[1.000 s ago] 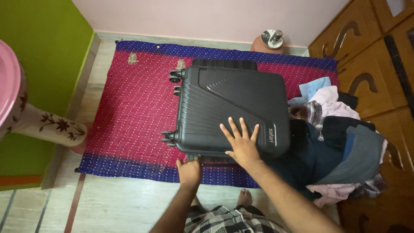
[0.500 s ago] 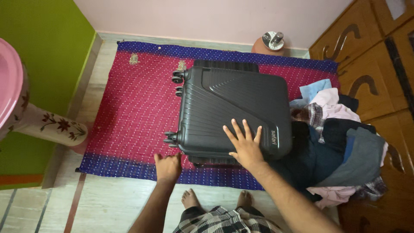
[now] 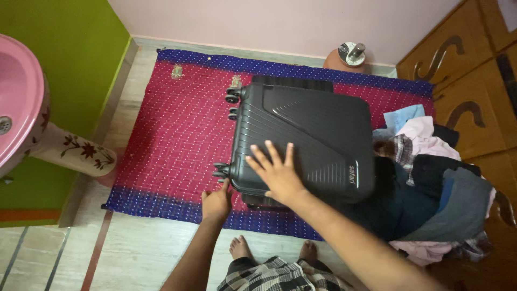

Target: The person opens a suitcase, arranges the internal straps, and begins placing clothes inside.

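The suitcase (image 3: 304, 143) lies closed and flat near the right edge of the red mat (image 3: 177, 134). The right hand (image 3: 276, 173) presses on its lid, fingers spread. The left hand (image 3: 216, 203) touches its near left corner; its grip is hidden. The clothes (image 3: 431, 183) beside it are unpacked.

One suitcase (image 3: 304, 141), one rug (image 3: 172, 134), one clothes pile (image 3: 431, 188), one washbasin (image 3: 19, 102), one clay pot (image 3: 347, 56), two hands.
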